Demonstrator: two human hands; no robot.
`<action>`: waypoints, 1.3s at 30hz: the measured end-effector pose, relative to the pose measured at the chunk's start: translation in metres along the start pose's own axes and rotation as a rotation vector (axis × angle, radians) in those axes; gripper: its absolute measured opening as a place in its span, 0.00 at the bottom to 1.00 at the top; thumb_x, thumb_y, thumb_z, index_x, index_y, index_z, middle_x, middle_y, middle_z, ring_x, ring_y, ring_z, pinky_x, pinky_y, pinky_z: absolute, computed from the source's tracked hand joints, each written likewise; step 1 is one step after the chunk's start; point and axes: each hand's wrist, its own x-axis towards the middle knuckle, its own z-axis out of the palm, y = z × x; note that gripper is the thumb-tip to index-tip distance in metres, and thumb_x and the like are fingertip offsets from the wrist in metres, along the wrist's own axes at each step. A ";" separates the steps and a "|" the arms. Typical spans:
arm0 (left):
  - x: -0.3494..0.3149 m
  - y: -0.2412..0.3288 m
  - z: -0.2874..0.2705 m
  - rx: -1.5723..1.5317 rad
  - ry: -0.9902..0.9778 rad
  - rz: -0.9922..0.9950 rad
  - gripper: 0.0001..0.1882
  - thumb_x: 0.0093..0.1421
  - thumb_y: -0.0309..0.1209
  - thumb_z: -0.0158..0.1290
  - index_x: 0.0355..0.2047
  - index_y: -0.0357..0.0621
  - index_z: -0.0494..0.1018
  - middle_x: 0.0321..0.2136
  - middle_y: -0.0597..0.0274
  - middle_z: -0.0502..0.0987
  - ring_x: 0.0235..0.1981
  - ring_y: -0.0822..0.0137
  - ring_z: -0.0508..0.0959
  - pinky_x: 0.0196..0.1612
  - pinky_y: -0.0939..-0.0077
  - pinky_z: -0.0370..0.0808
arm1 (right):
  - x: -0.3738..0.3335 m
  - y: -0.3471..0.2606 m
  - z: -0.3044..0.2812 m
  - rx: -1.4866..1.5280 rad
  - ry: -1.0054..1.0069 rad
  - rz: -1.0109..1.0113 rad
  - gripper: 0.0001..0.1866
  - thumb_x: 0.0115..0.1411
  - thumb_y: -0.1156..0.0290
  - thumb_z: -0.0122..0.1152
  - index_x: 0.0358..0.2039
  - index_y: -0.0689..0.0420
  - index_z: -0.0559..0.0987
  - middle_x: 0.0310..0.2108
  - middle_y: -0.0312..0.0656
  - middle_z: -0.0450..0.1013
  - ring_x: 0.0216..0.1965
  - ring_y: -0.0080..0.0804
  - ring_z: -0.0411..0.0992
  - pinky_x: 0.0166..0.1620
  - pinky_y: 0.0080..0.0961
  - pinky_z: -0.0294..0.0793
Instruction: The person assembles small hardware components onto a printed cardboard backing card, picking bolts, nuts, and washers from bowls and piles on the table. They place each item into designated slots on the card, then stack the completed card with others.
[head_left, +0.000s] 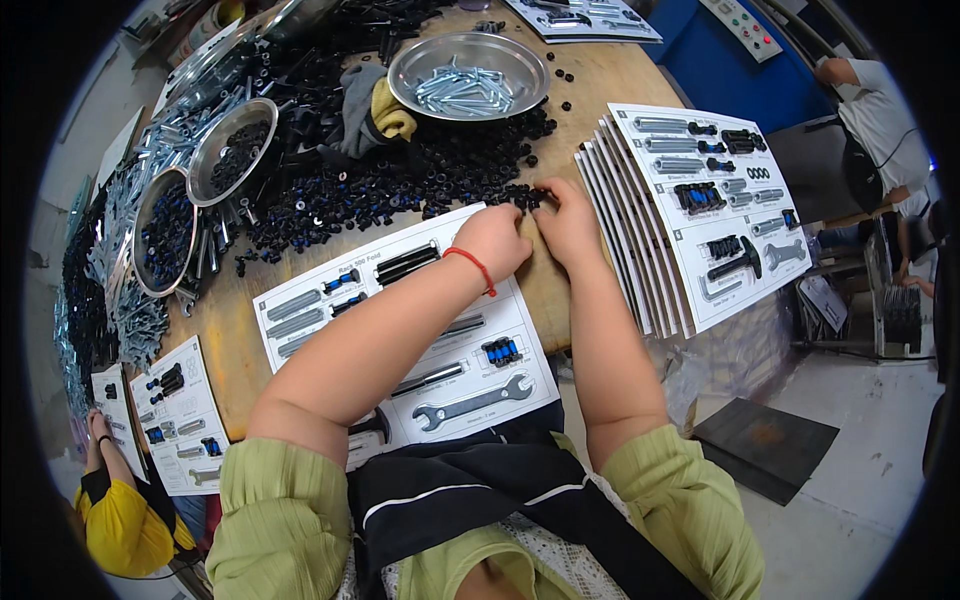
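My left hand [490, 240], with a red string bracelet at its wrist, reaches over the top edge of a printed hardware card [500, 345]. Its fingers curl at the near edge of a heap of small black nuts [385, 198]; whatever they hold is hidden. Close beside it, my right hand [567, 225] is closed, thumb and fingertips bent in among a few black pieces [522, 196]. What lies between those fingertips is too small to make out. On the card sit black bolts [408, 263], blue-marked bolts [503, 351] and an open-ended wrench [473, 402]. My left forearm covers its middle.
A stack of filled cards [705, 215] leans at the right. Behind the heap are a steel bowl of silver bolts [465, 90] and a grey-yellow glove [372, 108]. More bowls [232, 150] and wrenches [135, 305] crowd the left, near a person in yellow [125, 525].
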 end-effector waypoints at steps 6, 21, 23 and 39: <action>0.020 0.006 0.020 0.063 0.195 0.061 0.14 0.52 0.31 0.59 0.38 0.36 0.77 0.35 0.46 0.79 0.39 0.49 0.79 0.45 0.61 0.76 | -0.025 0.003 -0.015 -0.009 0.046 0.005 0.18 0.49 0.83 0.62 0.43 0.62 0.79 0.40 0.48 0.75 0.45 0.43 0.75 0.49 0.33 0.74; 0.011 0.007 0.005 0.212 -0.004 0.152 0.10 0.58 0.34 0.57 0.34 0.40 0.79 0.34 0.50 0.79 0.39 0.51 0.79 0.45 0.62 0.76 | -0.020 -0.002 -0.026 -0.116 -0.083 0.140 0.10 0.57 0.68 0.63 0.33 0.62 0.81 0.37 0.53 0.76 0.40 0.50 0.75 0.43 0.40 0.74; 0.009 0.005 0.001 0.191 -0.029 0.180 0.09 0.57 0.33 0.58 0.33 0.41 0.79 0.33 0.50 0.79 0.38 0.52 0.79 0.43 0.63 0.76 | -0.017 -0.006 -0.025 -0.171 -0.024 0.135 0.10 0.59 0.68 0.61 0.36 0.61 0.81 0.38 0.52 0.77 0.41 0.51 0.75 0.43 0.41 0.74; 0.044 0.012 0.003 0.082 -0.121 0.031 0.12 0.58 0.33 0.53 0.37 0.42 0.82 0.33 0.49 0.82 0.36 0.51 0.81 0.44 0.63 0.77 | -0.002 -0.003 -0.016 -0.276 0.014 0.141 0.12 0.62 0.68 0.54 0.40 0.59 0.80 0.39 0.53 0.78 0.42 0.54 0.75 0.45 0.44 0.74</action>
